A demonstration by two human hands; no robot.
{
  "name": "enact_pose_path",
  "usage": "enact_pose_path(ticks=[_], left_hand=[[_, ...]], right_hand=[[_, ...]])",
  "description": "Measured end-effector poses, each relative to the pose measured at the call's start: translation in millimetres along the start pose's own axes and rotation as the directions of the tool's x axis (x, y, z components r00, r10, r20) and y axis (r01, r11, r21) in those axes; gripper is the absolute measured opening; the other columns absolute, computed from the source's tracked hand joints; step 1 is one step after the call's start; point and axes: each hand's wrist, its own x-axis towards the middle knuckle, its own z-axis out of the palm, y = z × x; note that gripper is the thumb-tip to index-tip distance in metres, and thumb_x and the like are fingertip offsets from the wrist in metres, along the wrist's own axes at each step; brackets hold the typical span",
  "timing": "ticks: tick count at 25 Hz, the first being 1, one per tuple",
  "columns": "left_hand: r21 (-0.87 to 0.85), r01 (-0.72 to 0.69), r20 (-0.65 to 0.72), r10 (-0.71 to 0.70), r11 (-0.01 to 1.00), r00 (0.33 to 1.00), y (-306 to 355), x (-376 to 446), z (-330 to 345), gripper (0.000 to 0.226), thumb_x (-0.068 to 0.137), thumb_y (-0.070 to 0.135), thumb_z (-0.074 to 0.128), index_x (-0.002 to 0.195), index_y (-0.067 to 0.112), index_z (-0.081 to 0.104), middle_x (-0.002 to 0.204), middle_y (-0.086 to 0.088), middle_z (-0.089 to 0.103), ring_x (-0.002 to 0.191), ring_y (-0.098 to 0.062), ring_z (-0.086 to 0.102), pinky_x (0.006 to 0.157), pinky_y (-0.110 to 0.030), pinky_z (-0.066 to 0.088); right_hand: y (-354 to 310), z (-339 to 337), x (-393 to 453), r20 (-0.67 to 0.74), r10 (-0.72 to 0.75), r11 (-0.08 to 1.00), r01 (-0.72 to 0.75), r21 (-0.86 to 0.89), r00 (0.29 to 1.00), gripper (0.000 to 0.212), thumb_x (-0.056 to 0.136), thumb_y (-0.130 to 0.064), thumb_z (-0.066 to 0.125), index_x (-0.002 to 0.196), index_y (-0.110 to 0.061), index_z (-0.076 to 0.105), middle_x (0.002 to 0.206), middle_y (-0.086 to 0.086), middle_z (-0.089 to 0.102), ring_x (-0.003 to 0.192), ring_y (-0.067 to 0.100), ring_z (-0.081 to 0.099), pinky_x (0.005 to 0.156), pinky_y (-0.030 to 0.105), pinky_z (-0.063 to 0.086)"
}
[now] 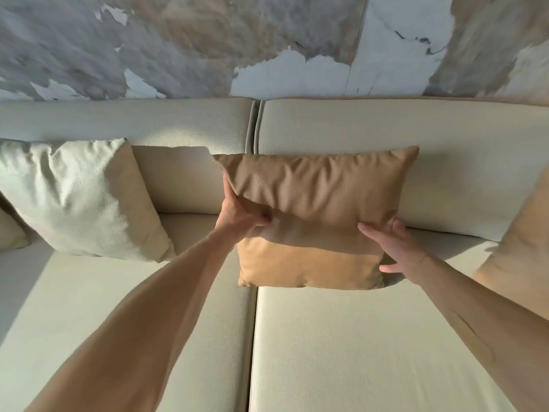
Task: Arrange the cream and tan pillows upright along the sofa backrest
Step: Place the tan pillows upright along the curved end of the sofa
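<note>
The tan pillow (315, 215) stands upright against the sofa backrest (356, 126), held between both hands. The left hand (240, 215) pinches a fold of its left edge, while the right hand (395, 248) lies spread and flat against its right edge. Well left of the left hand, a cream pillow (77, 197) leans on the backrest.

Bare seat cushion (356, 352) lies open below both hands' fingers. Left of the left hand's fingers (230, 200), a gap, then the cream pillow (80, 197). Right of the right hand's fingers (386, 233), another tan pillow (523, 254) (partly cropped) blocks.
</note>
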Motion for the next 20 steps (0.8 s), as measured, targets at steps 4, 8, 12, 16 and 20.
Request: enact_pose_path(ticks=[4, 8, 12, 16, 20], left_hand=[[0.140, -0.038, 0.013, 0.037, 0.989, 0.999, -1, 6, -4, 0.133, 0.060, 0.021, 0.087, 0.151, 0.047, -0.006, 0.135, 0.006, 0.048, 0.110, -0.016, 0.053, 0.071, -0.016, 0.049], [0.254, -0.010, -0.015, 0.014, 0.967, 1.000, -11, -4, -7, 0.120, 0.066, 0.036, 0.081, 0.153, 0.038, -0.001, 0.139, -0.008, 0.050, 0.119, -0.027, 0.057, 0.083, -0.035, 0.053], [0.368, -0.012, 0.017, 0.006, 0.930, 1.000, -8, -24, -19, 0.112, 0.076, 0.043, 0.078, 0.156, 0.030, 0.000, 0.155, -0.006, 0.036, 0.134, -0.025, 0.044, 0.091, -0.031, 0.042], [0.385, 0.012, -0.029, -0.001, 0.923, 1.000, 17, -67, -49, 0.107, 0.078, 0.044, 0.077, 0.156, 0.030, 0.004, 0.160, -0.001, 0.027, 0.138, -0.025, 0.040, 0.101, -0.038, 0.039], [0.456, 0.007, -0.087, 0.036, 0.890, 0.996, 43, -135, -94, 0.106, 0.078, 0.054, 0.073, 0.156, 0.036, 0.003, 0.164, 0.005, 0.015, 0.144, -0.023, 0.031, 0.103, -0.043, 0.044]], right_hand=[[0, 0, 6, -0.036, -0.024, 0.999, 0.023, -0.046, 0.999, 0.081, 0.072, -0.055, 0.077, 0.138, -0.028, 0.037, 0.134, -0.011, 0.043, 0.126, 0.023, 0.044, 0.101, 0.053, 0.044], [1, 12, -6, -0.120, -0.143, 0.978, 0.122, -0.169, 0.982, 0.075, 0.079, -0.052, 0.071, 0.139, -0.020, 0.041, 0.135, -0.002, 0.054, 0.127, 0.027, 0.049, 0.102, 0.042, 0.038], [-11, 15, -42, -0.056, -0.253, 0.914, 0.220, -0.341, 0.966, 0.071, 0.084, -0.049, 0.067, 0.141, -0.015, 0.042, 0.136, 0.008, 0.059, 0.130, 0.027, 0.050, 0.111, 0.043, 0.035], [-45, 11, -106, 0.060, -0.339, 0.713, 0.298, -0.634, 0.939, 0.086, 0.086, -0.057, 0.058, 0.155, -0.019, 0.023, 0.158, 0.012, 0.030, 0.145, 0.028, 0.029, 0.115, 0.042, 0.028], [-79, 7, -168, 0.189, -0.443, 0.469, 0.406, -0.785, 0.876, 0.084, 0.088, -0.060, 0.054, 0.155, -0.024, 0.021, 0.162, 0.015, 0.018, 0.148, 0.033, 0.020, 0.116, 0.040, 0.024]])
